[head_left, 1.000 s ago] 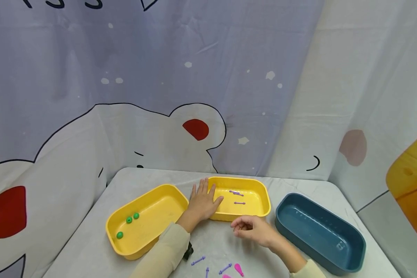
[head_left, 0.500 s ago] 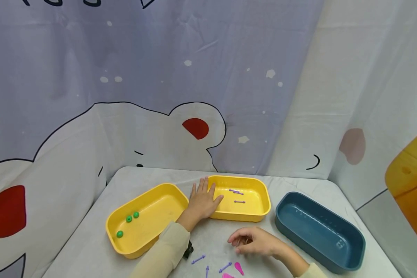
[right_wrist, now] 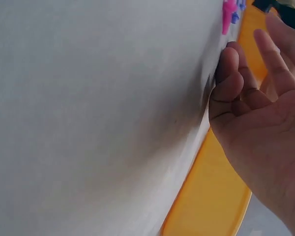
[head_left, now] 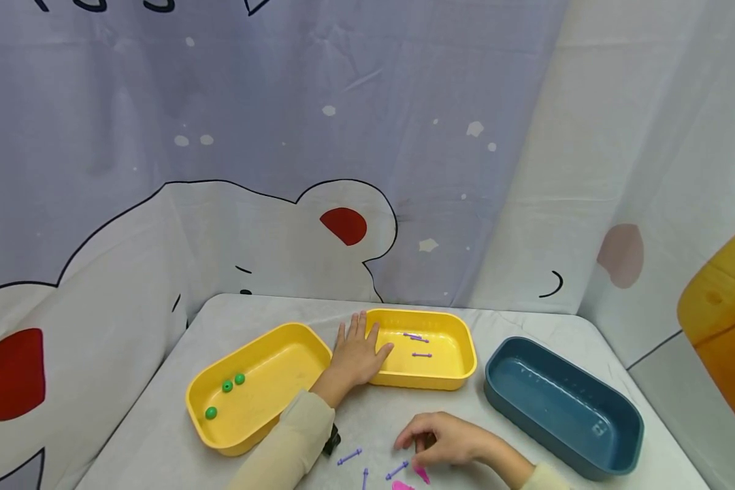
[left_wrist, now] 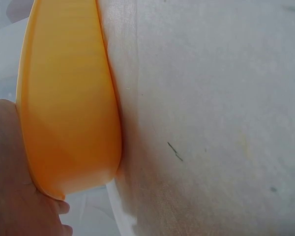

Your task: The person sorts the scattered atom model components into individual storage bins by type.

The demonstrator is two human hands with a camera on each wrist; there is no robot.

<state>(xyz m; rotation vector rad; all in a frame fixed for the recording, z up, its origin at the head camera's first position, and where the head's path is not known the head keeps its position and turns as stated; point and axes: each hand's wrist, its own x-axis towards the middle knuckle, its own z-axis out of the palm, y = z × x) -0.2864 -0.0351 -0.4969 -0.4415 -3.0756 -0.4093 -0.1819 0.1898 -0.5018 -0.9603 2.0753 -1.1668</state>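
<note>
With its fingers spread, my left hand (head_left: 353, 357) rests on the left end of the middle yellow tray (head_left: 419, 382); the left wrist view shows that hand against the tray's rim (left_wrist: 27, 118). Inside lie several thin purple sticks with knobbed ends (head_left: 422, 354). My right hand (head_left: 447, 439), its fingers loosely bent, hovers low over the table, the thumb by a pink teardrop-shaped piece (head_left: 422, 474) that it partly covers. A purple knobbed stick (head_left: 397, 470) lies just left of that piece. In the right wrist view nothing shows between the fingers (right_wrist: 231, 88).
On the left, another yellow tray (head_left: 290, 328) holds 3 green beads (head_left: 227, 386). A dark blue tray (head_left: 563, 408) stands on the right. More purple sticks (head_left: 349, 456) and a second pink piece (head_left: 401, 485) lie in front. A black object (head_left: 332, 440) sits at my left wrist.
My right hand has come down from near the middle tray's front, toward me and slightly left, to the pink piece. My left hand has stayed in place.
</note>
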